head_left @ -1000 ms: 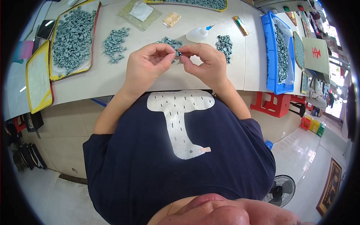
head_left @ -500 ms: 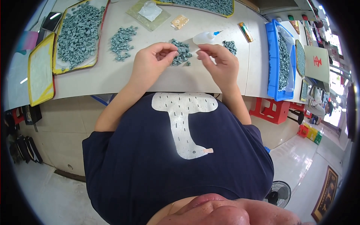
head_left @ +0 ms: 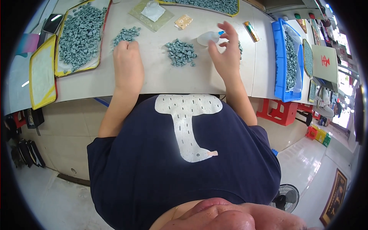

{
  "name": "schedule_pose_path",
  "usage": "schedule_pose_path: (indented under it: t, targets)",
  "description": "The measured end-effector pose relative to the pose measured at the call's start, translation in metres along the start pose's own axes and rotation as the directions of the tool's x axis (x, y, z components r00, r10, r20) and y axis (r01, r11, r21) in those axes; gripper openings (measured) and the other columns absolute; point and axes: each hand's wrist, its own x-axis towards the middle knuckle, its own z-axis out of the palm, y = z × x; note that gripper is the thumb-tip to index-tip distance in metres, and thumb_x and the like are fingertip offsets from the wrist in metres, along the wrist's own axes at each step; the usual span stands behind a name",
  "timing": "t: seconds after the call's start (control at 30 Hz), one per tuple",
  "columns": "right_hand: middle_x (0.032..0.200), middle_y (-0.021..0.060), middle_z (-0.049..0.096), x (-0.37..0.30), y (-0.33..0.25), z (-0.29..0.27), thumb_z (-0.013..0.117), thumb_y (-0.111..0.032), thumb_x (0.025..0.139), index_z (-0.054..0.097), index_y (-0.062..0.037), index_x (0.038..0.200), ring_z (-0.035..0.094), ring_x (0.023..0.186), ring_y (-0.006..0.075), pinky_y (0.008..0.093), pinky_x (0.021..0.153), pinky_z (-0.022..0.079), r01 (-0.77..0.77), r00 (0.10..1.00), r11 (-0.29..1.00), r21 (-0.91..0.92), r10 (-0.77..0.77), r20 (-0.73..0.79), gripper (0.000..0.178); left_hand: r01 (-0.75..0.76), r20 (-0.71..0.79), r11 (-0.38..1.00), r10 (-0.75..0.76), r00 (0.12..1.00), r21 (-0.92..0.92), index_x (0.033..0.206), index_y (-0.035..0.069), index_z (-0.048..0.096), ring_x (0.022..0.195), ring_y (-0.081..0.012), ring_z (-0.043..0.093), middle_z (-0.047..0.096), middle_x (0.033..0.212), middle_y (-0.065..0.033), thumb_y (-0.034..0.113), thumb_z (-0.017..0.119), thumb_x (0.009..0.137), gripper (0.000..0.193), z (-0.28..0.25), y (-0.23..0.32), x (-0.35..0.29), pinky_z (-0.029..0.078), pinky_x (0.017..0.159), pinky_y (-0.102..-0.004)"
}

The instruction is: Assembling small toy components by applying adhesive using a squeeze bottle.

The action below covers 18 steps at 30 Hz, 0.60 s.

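At the left pile of small grey-green stones, my left hand is closed, its fingers curled down at the pile's near edge. Whatever its fingertips hold is hidden. A middle pile of the same stones lies between my two hands. My right hand is open, thumb and fingers apart, just beside a whitish squeeze bottle with a blue tip. The bottle lies on its side, and the fingers partly overlap its tip. Behind that hand, a small right pile of stones is mostly hidden.
A yellow-rimmed tray of stones stands at the left, by an empty yellow-edged tray and a phone. A blue crate with stones is at the right. A small lighter-like tube and patterned packet lie farther back.
My left hand has moved left from the middle pile to the left pile. My right hand has left the middle pile, shifting right and up beside the bottle, with its fingers opened.
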Motion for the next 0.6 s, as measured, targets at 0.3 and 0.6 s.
schedule_pose_path:
  t: [0.3,0.6]
  targets:
    - [0.107,0.0092,0.061,0.003,0.007,0.001,0.06,-0.012,0.091,0.039,-0.0013,0.13,0.063,0.089,0.0193,0.0282,0.08,0.049,-0.312,0.93,0.907,0.281,0.232,0.284,0.046,0.244,0.287,0.547,-0.006,0.958,-0.801,0.098,-0.003,0.062,0.076,-0.0191,0.058,0.063,0.089,-0.0117,0.004,0.056,0.089,0.013,-0.008,0.04,0.003,0.048,0.072,-0.0285]
    - [0.103,0.0117,0.063,-0.01,-0.002,-0.008,0.071,-0.005,0.08,0.043,-0.0018,0.129,0.063,0.088,0.019,0.0307,0.077,0.051,-0.005,0.986,0.971,0.241,-0.035,0.162,0.057,0.578,0.55,-0.38,0.19,0.813,-0.722,0.108,-0.002,0.057,0.073,-0.0102,0.052,0.06,0.088,-0.0072,0.008,0.055,0.093,0.018,0.018,0.046,0.005,0.046,0.069,-0.0236]
